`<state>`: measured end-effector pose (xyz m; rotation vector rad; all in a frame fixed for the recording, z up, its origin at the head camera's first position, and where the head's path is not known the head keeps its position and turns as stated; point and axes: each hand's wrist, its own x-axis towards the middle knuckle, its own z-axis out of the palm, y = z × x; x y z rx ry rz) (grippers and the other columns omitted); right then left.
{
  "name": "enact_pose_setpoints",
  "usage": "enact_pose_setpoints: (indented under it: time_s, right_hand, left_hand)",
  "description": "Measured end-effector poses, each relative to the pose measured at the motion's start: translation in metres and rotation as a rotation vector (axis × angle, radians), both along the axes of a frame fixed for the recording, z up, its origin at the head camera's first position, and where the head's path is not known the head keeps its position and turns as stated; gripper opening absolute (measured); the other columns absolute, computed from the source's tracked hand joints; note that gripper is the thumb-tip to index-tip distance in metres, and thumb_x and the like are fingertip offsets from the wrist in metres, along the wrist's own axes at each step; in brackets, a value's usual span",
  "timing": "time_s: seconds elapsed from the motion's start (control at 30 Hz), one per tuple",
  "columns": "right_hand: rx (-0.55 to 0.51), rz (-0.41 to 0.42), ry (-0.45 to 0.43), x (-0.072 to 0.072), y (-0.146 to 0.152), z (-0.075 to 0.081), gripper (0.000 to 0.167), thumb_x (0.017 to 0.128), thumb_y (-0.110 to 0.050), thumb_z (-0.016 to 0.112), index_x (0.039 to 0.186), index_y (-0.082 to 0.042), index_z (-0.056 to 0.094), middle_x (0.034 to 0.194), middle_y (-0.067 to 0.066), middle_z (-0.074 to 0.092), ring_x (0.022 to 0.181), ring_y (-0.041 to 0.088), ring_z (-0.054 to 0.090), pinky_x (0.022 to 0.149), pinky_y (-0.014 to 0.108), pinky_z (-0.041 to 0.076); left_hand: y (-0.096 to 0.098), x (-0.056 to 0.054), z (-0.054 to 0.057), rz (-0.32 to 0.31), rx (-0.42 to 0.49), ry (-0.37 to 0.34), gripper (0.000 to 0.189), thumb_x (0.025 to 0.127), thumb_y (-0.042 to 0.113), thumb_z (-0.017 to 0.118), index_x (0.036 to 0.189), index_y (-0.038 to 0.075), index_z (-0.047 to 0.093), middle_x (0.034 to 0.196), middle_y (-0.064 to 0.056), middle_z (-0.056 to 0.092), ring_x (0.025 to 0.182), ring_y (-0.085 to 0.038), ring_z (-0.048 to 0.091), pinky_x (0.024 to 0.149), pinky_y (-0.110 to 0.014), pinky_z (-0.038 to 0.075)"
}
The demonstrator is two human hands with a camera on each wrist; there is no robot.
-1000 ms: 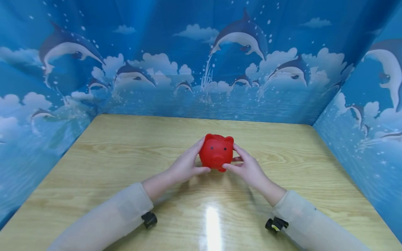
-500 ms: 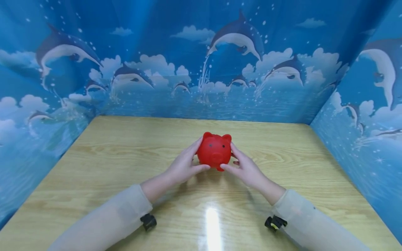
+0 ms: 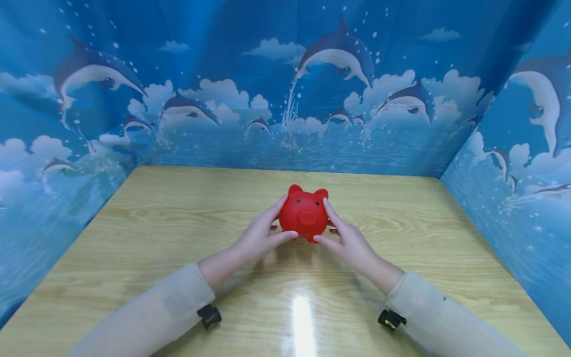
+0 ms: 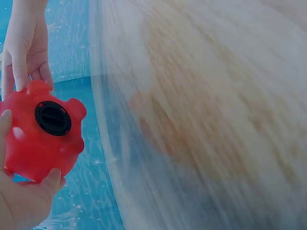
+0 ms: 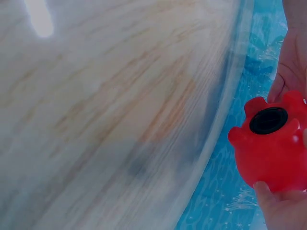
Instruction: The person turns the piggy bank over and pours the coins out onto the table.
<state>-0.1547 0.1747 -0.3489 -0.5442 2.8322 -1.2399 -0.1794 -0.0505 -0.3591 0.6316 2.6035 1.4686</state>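
Between left grip (image 3: 260, 239), right grip (image 3: 355, 243), pig (image 3: 305, 214) (red)

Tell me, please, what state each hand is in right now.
Left hand: holding one side of the red piggy bank.
Right hand: holding the other side of the red piggy bank.

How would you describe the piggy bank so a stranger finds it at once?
Find the wood-grain table in front of the dolphin backdrop. Over it, the left hand and right hand hold the piggy bank between them. It alone is bright red, with a black plug underneath.
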Motion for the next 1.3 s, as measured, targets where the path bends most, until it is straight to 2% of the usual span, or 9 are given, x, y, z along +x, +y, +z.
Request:
enact_pose_setpoints:
  time_s: [0.37, 0.67, 1.03, 1.3]
  right_hand:
    - [-0.023, 0.018, 0.005, 0.0016, 0.003, 0.0019, 0.085, 0.084, -0.021, 0.071, 0.15, -0.024, 0.017, 0.142, 0.009, 0.042, 0.108, 0.029, 0.056, 0.085, 0.042, 0.05]
    - [-0.013, 0.072, 0.024, 0.0013, 0.0072, 0.0031, 0.091, 0.081, -0.02, 0.074, 0.15, -0.026, 0.015, 0.143, 0.007, 0.041, 0.113, 0.028, 0.052, 0.086, 0.044, 0.049]
    - [0.044, 0.099, 0.122, 0.0009, 0.0056, 0.0016, 0.099, 0.075, -0.008, 0.078, 0.15, -0.018, 0.015, 0.141, 0.013, 0.042, 0.112, 0.027, 0.052, 0.083, 0.042, 0.051]
    - [0.044, 0.084, 0.064, 0.0012, 0.0054, 0.0008, 0.097, 0.077, -0.013, 0.077, 0.151, -0.021, 0.015, 0.137, 0.012, 0.047, 0.105, 0.029, 0.056, 0.081, 0.041, 0.052]
  left_hand:
    - [-0.0001, 0.0016, 0.0019, 0.037, 0.038, -0.049, 0.086, 0.078, 0.03, 0.075, 0.148, 0.032, 0.025, 0.142, 0.003, 0.04, 0.121, -0.025, 0.048, 0.084, -0.035, 0.051]
    - [-0.0019, 0.0034, 0.0049, 0.04, 0.07, -0.053, 0.084, 0.079, 0.032, 0.075, 0.147, 0.035, 0.026, 0.142, 0.005, 0.04, 0.119, -0.024, 0.05, 0.079, -0.031, 0.053]
    - [-0.0028, 0.0036, 0.0059, 0.026, 0.07, -0.05, 0.081, 0.079, 0.032, 0.074, 0.146, 0.035, 0.028, 0.14, 0.004, 0.042, 0.116, -0.025, 0.051, 0.078, -0.031, 0.053]
    - [-0.0045, 0.0043, 0.0071, 0.012, 0.043, -0.064, 0.082, 0.079, 0.031, 0.075, 0.146, 0.031, 0.029, 0.137, 0.003, 0.045, 0.109, -0.021, 0.054, 0.079, -0.03, 0.053]
